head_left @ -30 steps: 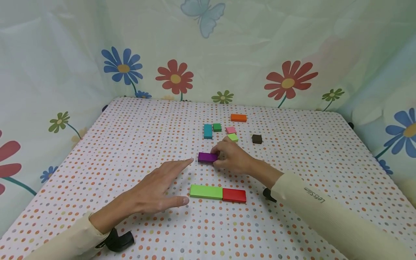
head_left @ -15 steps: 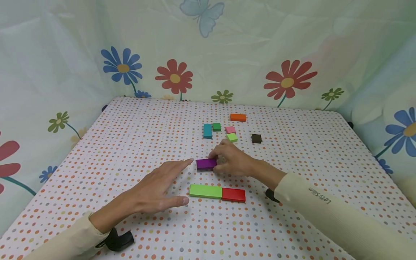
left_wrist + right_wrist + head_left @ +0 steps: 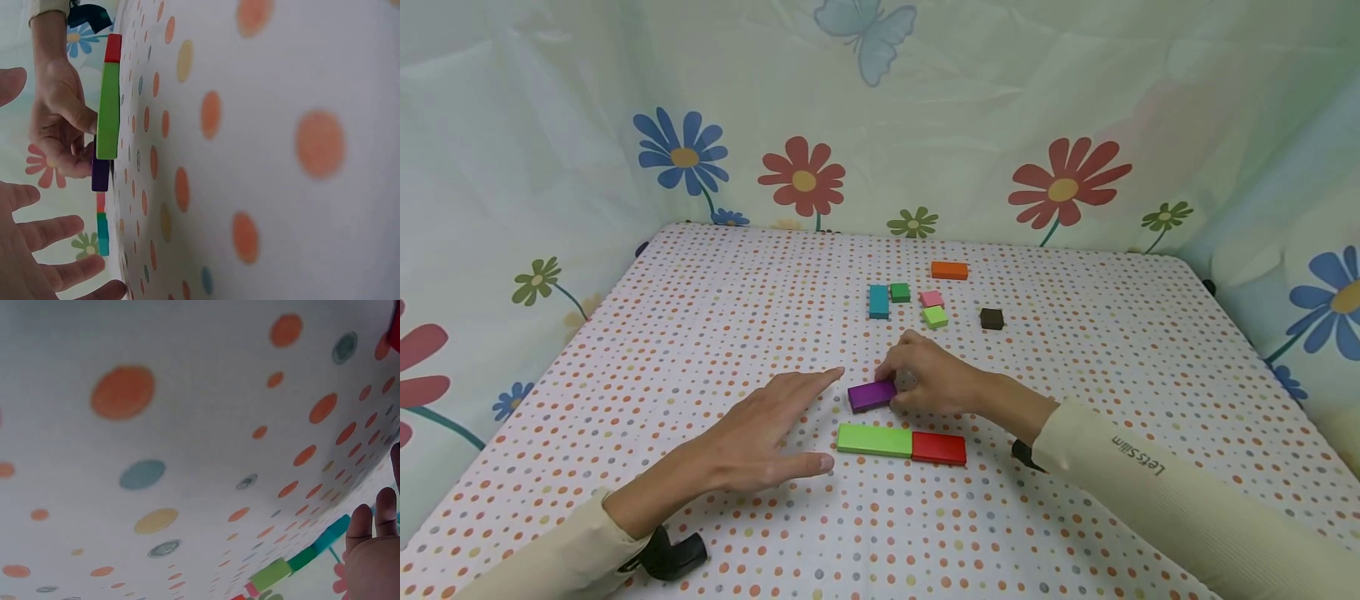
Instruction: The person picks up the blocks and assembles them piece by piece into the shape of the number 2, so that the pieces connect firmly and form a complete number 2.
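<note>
My right hand [image 3: 934, 377] pinches the right end of a purple block [image 3: 871, 397], thumb on the near side and fingers on the far side. The block sits slightly tilted in angle, just behind a long light green block [image 3: 875, 441]. Against that green block's right end lies a red block [image 3: 938, 448], forming one row. My left hand [image 3: 767, 429] hovers to the left of the row, fingers extended and thumb apart, holding nothing. In the left wrist view the purple block [image 3: 100, 175] shows beyond the green one [image 3: 109, 112]. The right wrist view catches only some fingertips [image 3: 386, 503].
Farther back lie a teal block [image 3: 879, 302], a dark green block [image 3: 899, 292], a pink block [image 3: 931, 298], a small light green block [image 3: 936, 317], a black block [image 3: 992, 319] and an orange block [image 3: 950, 270]. A dotted cloth [image 3: 737, 308] covers the table; a flowered curtain [image 3: 955, 108] stands behind.
My right hand has drawn the purple block toward the green and red row and a little left, turning it slightly. The left hand stays nearly still.
</note>
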A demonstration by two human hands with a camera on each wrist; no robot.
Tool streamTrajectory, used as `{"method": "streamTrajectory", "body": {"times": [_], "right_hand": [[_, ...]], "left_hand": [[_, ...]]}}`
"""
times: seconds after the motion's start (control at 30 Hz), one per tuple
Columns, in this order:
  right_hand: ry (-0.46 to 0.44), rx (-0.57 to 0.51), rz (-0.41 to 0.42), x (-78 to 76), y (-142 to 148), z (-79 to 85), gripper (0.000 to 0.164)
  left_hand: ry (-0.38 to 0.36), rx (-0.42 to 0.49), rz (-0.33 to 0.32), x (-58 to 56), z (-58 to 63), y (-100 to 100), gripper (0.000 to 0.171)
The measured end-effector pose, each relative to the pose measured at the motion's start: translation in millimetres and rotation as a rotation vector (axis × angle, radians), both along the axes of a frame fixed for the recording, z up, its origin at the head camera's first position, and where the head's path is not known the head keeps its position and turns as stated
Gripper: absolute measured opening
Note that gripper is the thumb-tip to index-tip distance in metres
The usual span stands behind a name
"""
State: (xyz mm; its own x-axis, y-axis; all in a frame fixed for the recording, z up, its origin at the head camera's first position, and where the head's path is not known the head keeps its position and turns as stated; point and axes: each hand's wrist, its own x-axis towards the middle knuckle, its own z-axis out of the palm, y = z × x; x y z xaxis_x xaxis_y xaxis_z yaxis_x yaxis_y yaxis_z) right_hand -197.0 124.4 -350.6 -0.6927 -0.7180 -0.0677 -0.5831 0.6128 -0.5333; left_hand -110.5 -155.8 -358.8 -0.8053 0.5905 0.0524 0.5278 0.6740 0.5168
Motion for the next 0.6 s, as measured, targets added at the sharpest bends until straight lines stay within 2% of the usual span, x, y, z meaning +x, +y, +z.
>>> {"method": "streamTrajectory", "body": {"times": [0.6], "right_hand": [[-0.013,0.033,0.026,6.1,1.1,3.4,0.026]], "left_hand": [[-0.014,0.000,-0.014,-0.9,3.5,-1.7,0.091]]}}
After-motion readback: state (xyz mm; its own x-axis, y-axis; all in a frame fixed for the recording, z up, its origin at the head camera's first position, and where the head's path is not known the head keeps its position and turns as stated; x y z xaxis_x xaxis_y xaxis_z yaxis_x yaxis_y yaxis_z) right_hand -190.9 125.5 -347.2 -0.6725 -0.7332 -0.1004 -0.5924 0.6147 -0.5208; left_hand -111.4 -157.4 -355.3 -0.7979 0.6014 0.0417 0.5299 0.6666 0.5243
